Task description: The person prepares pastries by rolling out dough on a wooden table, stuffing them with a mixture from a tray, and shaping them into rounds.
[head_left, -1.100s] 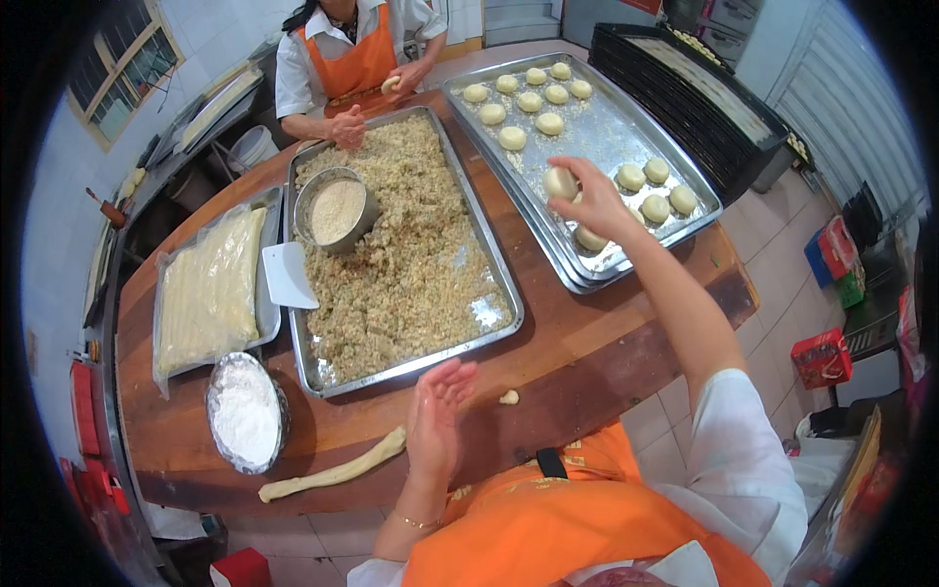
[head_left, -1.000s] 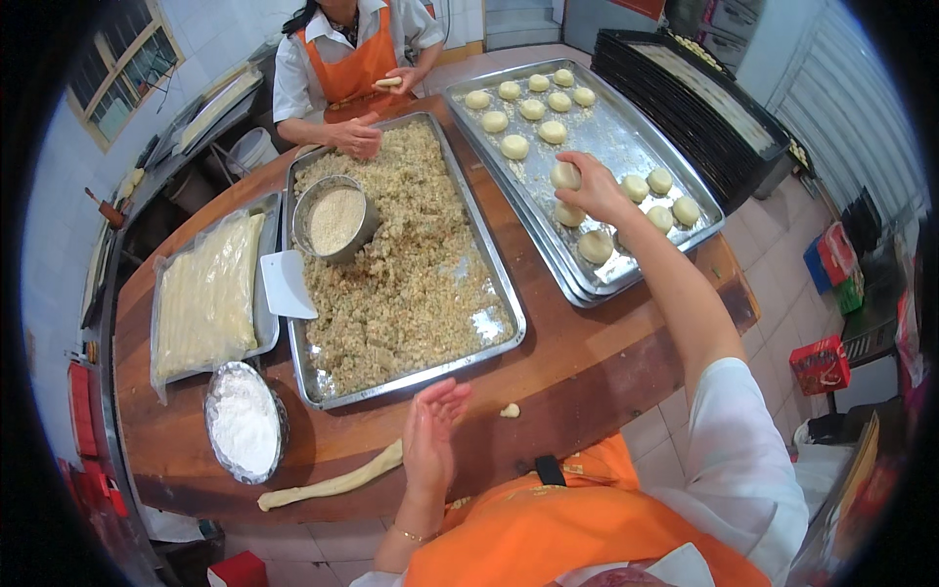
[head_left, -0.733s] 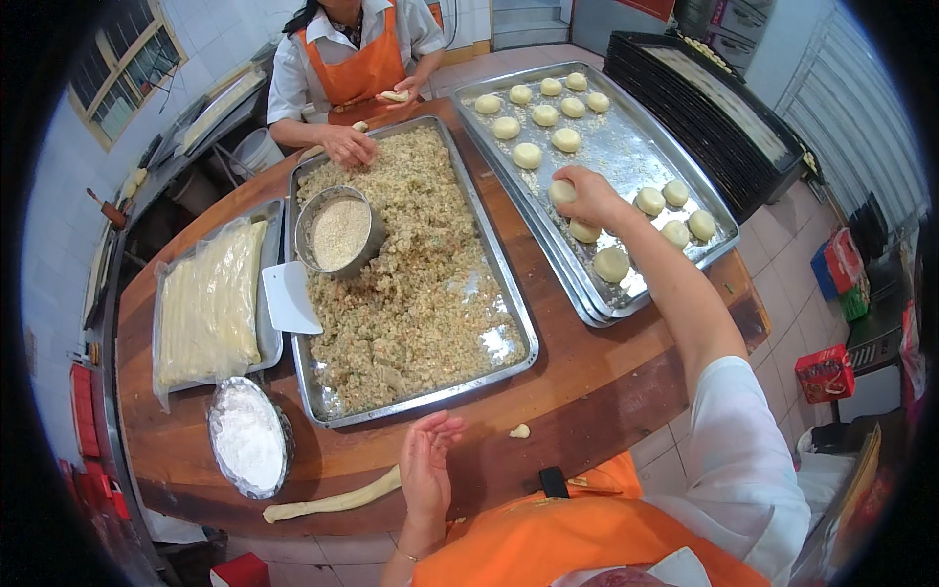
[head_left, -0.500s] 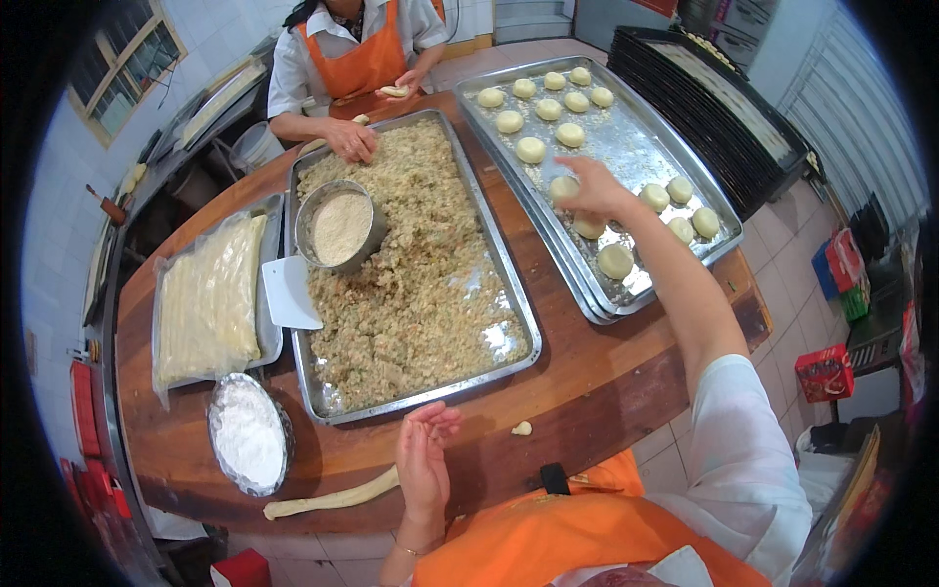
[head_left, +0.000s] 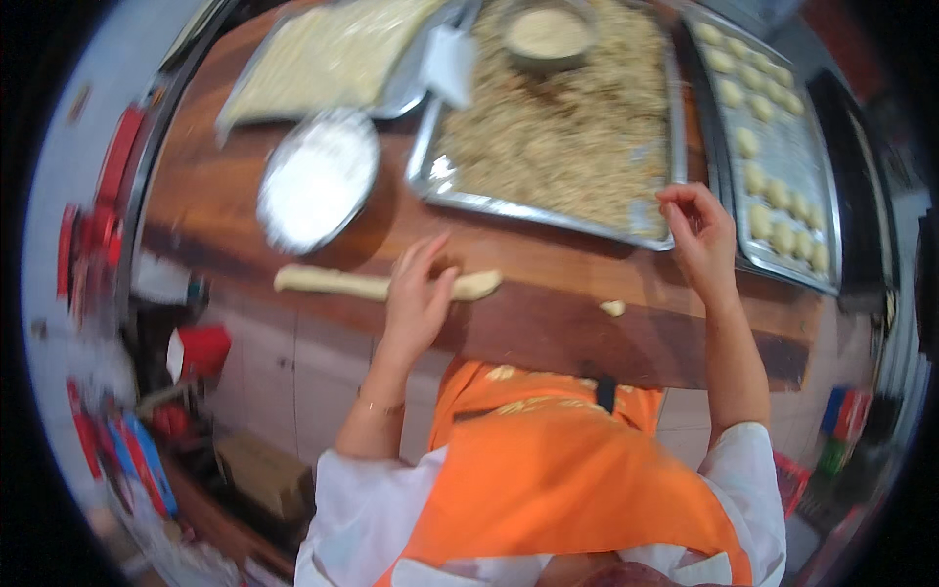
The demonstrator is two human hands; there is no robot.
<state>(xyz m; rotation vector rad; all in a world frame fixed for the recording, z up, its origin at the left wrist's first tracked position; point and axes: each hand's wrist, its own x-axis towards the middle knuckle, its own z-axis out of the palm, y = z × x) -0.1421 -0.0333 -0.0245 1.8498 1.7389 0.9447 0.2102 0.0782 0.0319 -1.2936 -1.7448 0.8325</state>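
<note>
A dough rope (head_left: pixel 333 283) lies along the near edge of the wooden table, its right end (head_left: pixel 479 285) showing past my left hand (head_left: pixel 419 293). That hand hovers over or touches the rope, thumb and fingers apart; which of the two I cannot tell. My right hand (head_left: pixel 700 240) is raised by the near right corner of the metal tray of crumbly filling (head_left: pixel 548 210), fingers loosely bent and apart, nothing seen in them. Below and left of it sits a small dough scrap (head_left: pixel 613 307). Round dough balls (head_left: pixel 761 108) stand in rows on the right-hand tray (head_left: pixel 827 196).
A foil-lined bowl of white flour (head_left: pixel 318 181) stands left of the filling tray. Behind it is a tray of plastic-covered dough strips (head_left: pixel 342 59), beside a white scraper (head_left: pixel 450 67). A metal bowl of pale crumbs (head_left: pixel 550 37) rests on the filling. The table's edge (head_left: pixel 548 354) runs before my apron.
My view has swung down and toward the left. My right hand has come back from the dough-ball tray toward me. My left hand has moved over the dough rope. The co-worker is out of view.
</note>
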